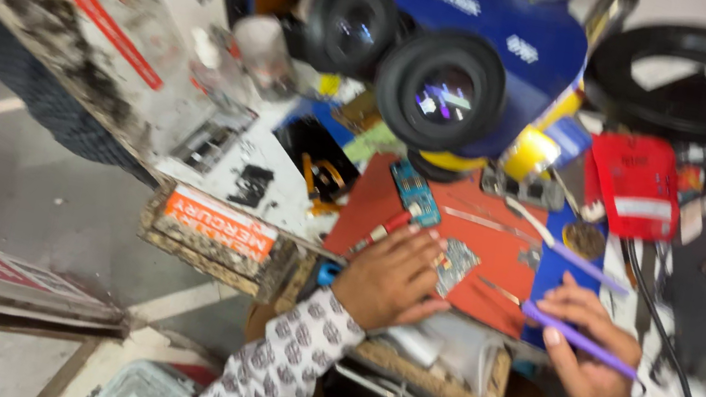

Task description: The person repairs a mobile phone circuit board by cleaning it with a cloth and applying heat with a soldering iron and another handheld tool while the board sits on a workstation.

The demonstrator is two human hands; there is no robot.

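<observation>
On the red mat [496, 250], left hand [393, 276] pins a circuit board [456, 264] (right hand [592, 359] grips purple tool [581, 339]).

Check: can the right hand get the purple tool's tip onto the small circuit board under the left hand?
Probably yes. The right hand holds the purple tool beside the circuit board; only the left hand's fingers cover the board's near edge.

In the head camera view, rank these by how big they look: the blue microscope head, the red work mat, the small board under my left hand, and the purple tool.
1. Blue microscope head, though it is nearest the camera, so unsure against the mat.
2. Red work mat.
3. Purple tool, long but thin, in the right hand.
4. Small board, beside the left hand.
</observation>
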